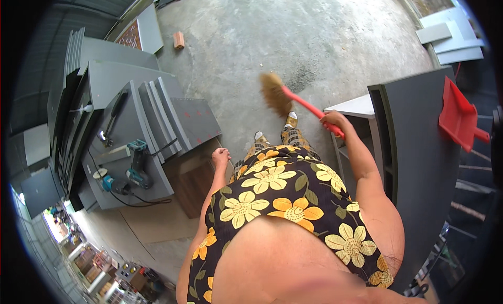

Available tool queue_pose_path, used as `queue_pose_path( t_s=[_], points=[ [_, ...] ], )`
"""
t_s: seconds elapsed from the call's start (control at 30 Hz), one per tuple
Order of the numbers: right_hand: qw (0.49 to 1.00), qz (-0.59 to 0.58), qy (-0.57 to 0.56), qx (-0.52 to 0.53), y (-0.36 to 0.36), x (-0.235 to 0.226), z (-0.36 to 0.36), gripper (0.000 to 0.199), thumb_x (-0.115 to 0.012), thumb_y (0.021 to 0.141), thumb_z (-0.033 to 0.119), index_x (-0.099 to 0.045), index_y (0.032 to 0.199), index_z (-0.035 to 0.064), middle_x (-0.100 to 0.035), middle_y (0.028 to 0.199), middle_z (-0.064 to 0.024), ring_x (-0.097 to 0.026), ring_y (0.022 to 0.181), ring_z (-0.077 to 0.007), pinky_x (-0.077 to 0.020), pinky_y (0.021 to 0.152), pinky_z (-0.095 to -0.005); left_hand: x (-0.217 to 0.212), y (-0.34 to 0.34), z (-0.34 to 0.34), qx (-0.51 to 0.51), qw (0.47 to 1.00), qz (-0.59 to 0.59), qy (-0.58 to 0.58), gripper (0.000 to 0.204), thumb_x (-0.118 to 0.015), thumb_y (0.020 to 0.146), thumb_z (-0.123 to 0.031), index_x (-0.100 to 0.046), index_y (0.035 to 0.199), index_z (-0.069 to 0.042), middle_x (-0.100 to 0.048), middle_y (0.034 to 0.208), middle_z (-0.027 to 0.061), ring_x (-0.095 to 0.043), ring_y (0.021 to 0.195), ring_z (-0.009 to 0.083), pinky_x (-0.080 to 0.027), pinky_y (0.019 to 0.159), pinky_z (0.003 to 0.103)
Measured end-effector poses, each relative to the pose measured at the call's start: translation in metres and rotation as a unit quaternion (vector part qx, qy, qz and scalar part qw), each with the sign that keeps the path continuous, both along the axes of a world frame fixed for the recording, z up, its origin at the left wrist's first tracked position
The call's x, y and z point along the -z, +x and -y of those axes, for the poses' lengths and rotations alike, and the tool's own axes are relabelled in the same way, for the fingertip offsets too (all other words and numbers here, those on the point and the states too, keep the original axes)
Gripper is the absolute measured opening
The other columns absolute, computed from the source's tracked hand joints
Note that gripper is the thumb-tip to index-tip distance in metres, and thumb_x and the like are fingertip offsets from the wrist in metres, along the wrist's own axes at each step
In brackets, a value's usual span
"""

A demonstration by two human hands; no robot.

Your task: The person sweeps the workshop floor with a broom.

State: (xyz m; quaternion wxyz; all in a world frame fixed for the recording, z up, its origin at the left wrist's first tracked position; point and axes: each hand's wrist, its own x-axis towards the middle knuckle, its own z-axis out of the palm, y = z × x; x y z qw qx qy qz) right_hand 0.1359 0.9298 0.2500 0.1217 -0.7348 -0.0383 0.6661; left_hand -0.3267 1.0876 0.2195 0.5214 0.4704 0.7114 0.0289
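Over a bare concrete floor (325, 36) ringed by grey panels (131, 84), your right hand (331, 119) wraps its fingers tight round the red broom (293, 98), bristles raised ahead of your feet. Your left hand (220, 157) hangs curled, holding nothing, beside a workbench (157, 183).

a furniture or panel workshop, open-sided. bare concrete floor (314, 36), dusty. stacks of grey cut boards (157, 115) lean and lie on the left; more grey panels (450, 39) at the far right corner. a teal cordless drill (138, 162) and a small power tool with cord (112, 184) rest on a grey board. half-built grey cabinet (419, 147) on the right, red dustpan (458, 115) on top.
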Motion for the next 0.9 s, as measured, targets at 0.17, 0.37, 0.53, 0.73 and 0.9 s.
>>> queue_pose_path(
  t_s=[0.17, 0.37, 0.53, 0.73, 0.9],
  points=[
    [0.997, 0.069, 0.029, 0.037, 0.039, -0.013, -0.008, 0.015, -0.053, 0.072, 0.006, -0.052, 0.086, 0.0006, -0.049, 0.057, -0.0025, -0.047, 0.043, -0.0104, -0.0403, 0.038, -0.025, 0.005, 0.0, 0.023, -0.017, 1.0, -0.022, -0.012, 0.009, -0.053, 0.077, -0.01, -0.057, 0.073, -0.002, -0.058, 0.06, 0.004, -0.056, 0.047, 0.011, -0.042, 0.04, 0.022],
    [0.987, 0.074, 0.123, 0.075, -0.014, -0.071, -0.043, 0.014, -0.049, 0.072, 0.004, -0.045, 0.086, 0.0006, -0.047, 0.055, -0.004, -0.048, 0.043, -0.0131, -0.0413, 0.038, -0.0265, 0.009, 0.006, 0.042, -0.066, 0.996, -0.058, -0.027, 0.011, -0.055, 0.076, -0.011, -0.058, 0.074, -0.001, -0.059, 0.061, 0.0047, -0.055, 0.046, 0.0112, -0.043, 0.042, 0.023],
    [0.966, -0.135, 0.128, 0.178, -0.044, -0.077, -0.09, 0.017, -0.048, 0.077, 0.007, -0.045, 0.093, 0.0063, -0.046, 0.062, -0.0022, -0.045, 0.046, -0.0072, -0.0401, 0.038, -0.0208, -0.006, 0.031, 0.021, -0.111, 0.993, 0.017, 0.041, 0.014, -0.056, 0.075, -0.012, -0.059, 0.078, 0.001, -0.06, 0.064, 0.0059, -0.056, 0.048, 0.0111, -0.043, 0.045, 0.023],
    [0.913, -0.31, 0.061, 0.259, -0.038, 0.021, -0.122, 0.016, -0.05, 0.08, 0.012, -0.042, 0.091, 0.0046, -0.047, 0.062, -0.0017, -0.043, 0.044, -0.0056, -0.038, 0.036, -0.0165, -0.093, 0.067, -0.053, -0.118, 0.972, 0.089, 0.181, 0.014, -0.056, 0.076, -0.013, -0.06, 0.079, 0.0, -0.056, 0.06, 0.0009, -0.049, 0.047, 0.0064, -0.039, 0.045, 0.021],
    [0.913, -0.293, 0.042, 0.28, -0.02, 0.039, -0.093, 0.015, -0.049, 0.08, 0.013, -0.038, 0.081, 0.0044, -0.045, 0.058, -0.0006, -0.043, 0.042, -0.0063, -0.0372, 0.034, -0.0161, -0.183, 0.022, -0.115, -0.162, 0.928, 0.052, 0.331, 0.014, -0.056, 0.076, -0.014, -0.062, 0.081, -0.002, -0.057, 0.065, -0.0015, -0.046, 0.051, 0.0037, -0.038, 0.046, 0.019]
  ],
)
